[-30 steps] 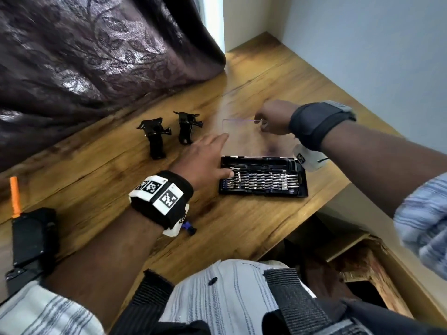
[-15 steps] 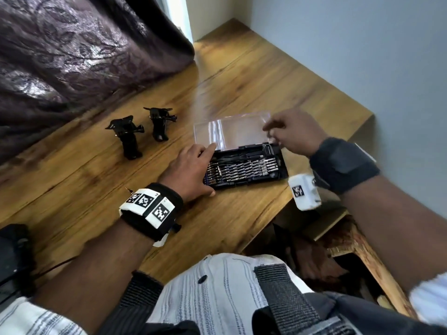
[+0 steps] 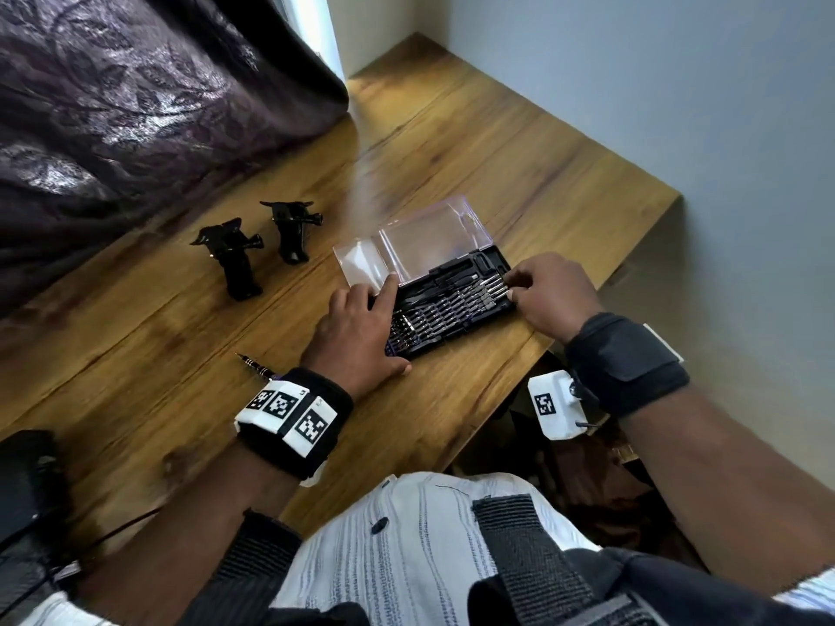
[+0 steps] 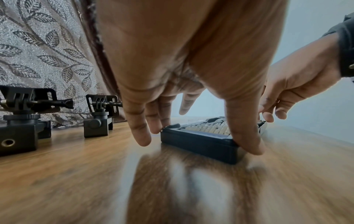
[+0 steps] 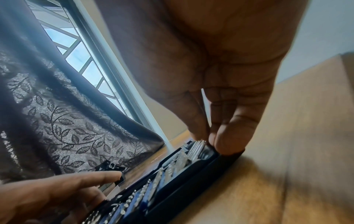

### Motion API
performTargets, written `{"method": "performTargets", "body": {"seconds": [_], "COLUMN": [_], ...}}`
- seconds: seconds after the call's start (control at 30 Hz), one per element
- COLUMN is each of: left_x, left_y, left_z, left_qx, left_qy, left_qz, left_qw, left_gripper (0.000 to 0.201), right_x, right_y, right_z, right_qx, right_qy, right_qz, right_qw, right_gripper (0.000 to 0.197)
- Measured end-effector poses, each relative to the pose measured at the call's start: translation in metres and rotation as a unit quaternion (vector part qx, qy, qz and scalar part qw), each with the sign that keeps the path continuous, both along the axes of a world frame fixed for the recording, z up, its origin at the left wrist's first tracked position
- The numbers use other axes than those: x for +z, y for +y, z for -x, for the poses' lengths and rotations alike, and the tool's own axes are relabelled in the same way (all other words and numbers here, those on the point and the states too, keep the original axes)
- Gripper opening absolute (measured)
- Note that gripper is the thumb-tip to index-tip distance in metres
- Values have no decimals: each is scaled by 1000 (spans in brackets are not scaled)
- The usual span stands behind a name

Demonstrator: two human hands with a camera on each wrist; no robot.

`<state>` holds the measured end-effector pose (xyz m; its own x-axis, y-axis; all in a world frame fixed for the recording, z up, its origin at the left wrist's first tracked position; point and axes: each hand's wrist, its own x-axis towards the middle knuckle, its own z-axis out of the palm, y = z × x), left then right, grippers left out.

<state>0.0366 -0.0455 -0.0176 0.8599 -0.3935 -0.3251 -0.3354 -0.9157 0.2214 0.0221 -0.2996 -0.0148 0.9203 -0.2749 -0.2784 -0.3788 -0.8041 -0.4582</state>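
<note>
Your bit case (image 3: 456,305) sits at the table's (image 3: 474,142) near edge, with its lid (image 3: 429,239) behind, camera mounts (image 3: 237,259) to the left and a screwdriver (image 3: 254,367) left, nearer you.

Bare table (image 3: 474,142) beyond clear lid (image 3: 424,244): free passage toward corner. Two black mounts (image 3: 235,259) left of bit case (image 3: 452,318), narrow gap between. Curtain (image 3: 135,106) overhangs far-left edge. Wall (image 3: 677,106) close on right. Screwdriver (image 3: 255,365) lies by left wrist. Left hand (image 3: 357,336) and right hand (image 3: 551,291) cover case ends; middle rows reachable from above.
</note>
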Motion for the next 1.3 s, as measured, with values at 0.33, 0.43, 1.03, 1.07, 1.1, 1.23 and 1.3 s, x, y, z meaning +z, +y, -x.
{"method": "performTargets", "body": {"seconds": [0.33, 0.43, 1.03, 1.07, 1.1, 1.23, 1.3], "left_x": [-4, -3, 34, 40, 45, 50, 44], "left_y": [3, 3, 34, 40, 48, 90, 110], "left_z": [1, 1, 3, 6, 10, 40, 54], "left_qx": [3, 2, 33, 42, 54, 131, 178], "left_qy": [-9, -8, -14, -1, 13, 45, 40], "left_qz": [4, 4, 159, 194, 225, 288, 305], "left_qw": [1000, 1000, 987, 980, 973, 948, 935], "left_gripper": [122, 123, 77, 74, 71, 59, 49], "right_x": [5, 4, 46, 49, 52, 60, 62], "right_y": [13, 14, 42, 56, 71, 141, 170], "right_z": [-10, -16, -12, -12, -12, -10, -6], "right_qx": [-71, -105, 87, 121, 158, 327, 386], "right_qy": [9, 29, -49, -51, -53, -50, -59], "right_qz": [-57, -98, -169, -170, -168, -111, -96], "right_qw": [996, 989, 981, 977, 972, 937, 916], "right_gripper": [13, 13, 6, 5, 4, 5, 8]}}
